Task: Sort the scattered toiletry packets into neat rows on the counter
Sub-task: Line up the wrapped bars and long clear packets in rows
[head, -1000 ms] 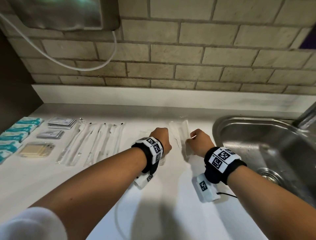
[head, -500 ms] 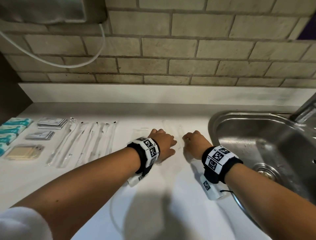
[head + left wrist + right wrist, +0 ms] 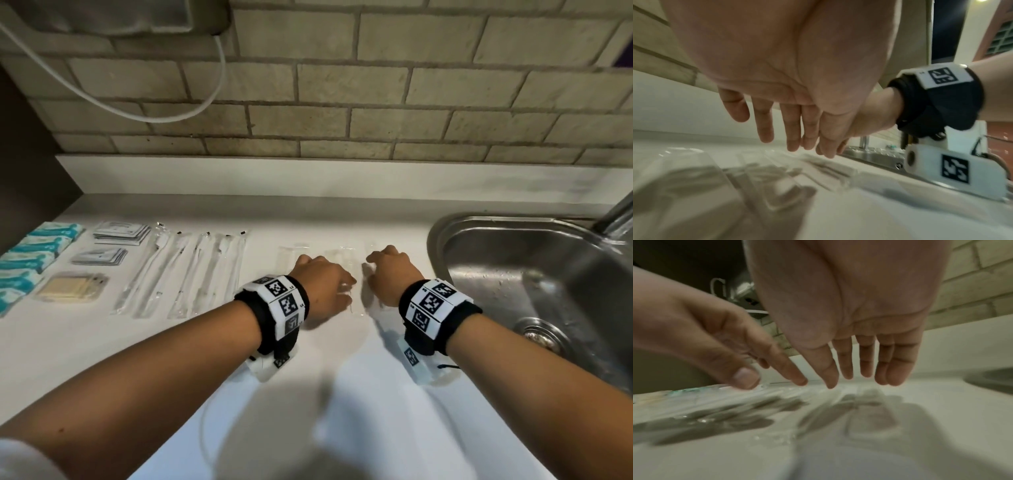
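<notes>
Clear plastic packets [image 3: 293, 255] lie side by side on the white counter [image 3: 342, 394], just left of the sink. My left hand [image 3: 322, 284] and right hand [image 3: 390, 274] hover palm down over them, close together. In the left wrist view the left hand [image 3: 793, 139] has straight fingers pointing down, tips at or just above a clear packet [image 3: 694, 164]. Seen from the right wrist, the right hand [image 3: 855, 366] likewise has straight fingers reaching down to the packets [image 3: 789, 395]. Neither hand grips anything. Parts of the packets are hidden under the hands.
Sorted rows fill the counter's left: teal packets [image 3: 37, 253], white sachets [image 3: 121, 233], grey sachets [image 3: 99, 257], a tan packet [image 3: 72, 287], long clear sleeves [image 3: 185, 270]. A steel sink [image 3: 534, 274] with tap [image 3: 616, 212] lies right. A white cable [image 3: 137, 114] hangs on the brick wall.
A second ago both hands pinched a clear packet lifted off the counter. It now lies flat in line with the others, and both hands have let go and straightened their fingers.
</notes>
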Tool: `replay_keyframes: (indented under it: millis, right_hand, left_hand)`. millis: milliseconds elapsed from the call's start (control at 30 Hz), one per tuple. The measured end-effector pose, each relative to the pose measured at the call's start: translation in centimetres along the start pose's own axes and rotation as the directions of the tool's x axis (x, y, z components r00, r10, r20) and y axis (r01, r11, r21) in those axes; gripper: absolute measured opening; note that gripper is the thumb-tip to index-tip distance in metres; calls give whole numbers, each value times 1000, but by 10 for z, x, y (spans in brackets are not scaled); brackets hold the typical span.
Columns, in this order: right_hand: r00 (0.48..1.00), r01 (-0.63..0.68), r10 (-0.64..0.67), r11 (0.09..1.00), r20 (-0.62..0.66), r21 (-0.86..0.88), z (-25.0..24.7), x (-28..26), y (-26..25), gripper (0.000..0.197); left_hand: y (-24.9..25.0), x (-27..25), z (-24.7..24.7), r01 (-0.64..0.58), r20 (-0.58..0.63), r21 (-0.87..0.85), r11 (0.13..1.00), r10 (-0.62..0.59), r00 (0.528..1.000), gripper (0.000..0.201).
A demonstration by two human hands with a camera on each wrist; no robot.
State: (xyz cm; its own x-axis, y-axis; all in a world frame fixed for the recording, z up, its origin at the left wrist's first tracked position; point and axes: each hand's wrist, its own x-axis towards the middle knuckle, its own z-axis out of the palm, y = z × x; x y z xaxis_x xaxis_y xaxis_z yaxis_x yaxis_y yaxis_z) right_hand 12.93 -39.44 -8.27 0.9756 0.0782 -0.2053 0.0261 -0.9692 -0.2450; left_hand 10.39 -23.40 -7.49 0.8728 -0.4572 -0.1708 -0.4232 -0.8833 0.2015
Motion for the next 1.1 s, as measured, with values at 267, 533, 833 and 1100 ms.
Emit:
replay_keyframes:
  millis: [267, 533, 833, 1100]
  right_hand:
    - [896, 444, -445, 892, 18, -87, 20, -8, -77, 35]
    - [927, 371, -338, 883, 161, -288, 51, -6, -99, 42]
    - [934, 341, -310, 922, 176, -185, 58, -3, -112, 61]
    - [938, 318, -296, 942, 180, -107, 65, -1, -118, 63]
  left_hand:
    - [-72, -39, -33, 239, -33, 136, 961, -237, 971, 43]
    - [-86, -62, 0, 120, 135, 302, 946, -167, 977, 49]
    - [-104, -64, -2, 181, 132, 305, 935, -230, 964, 49]
    - [-107, -66, -4, 202, 134, 296, 933, -250, 959, 49]
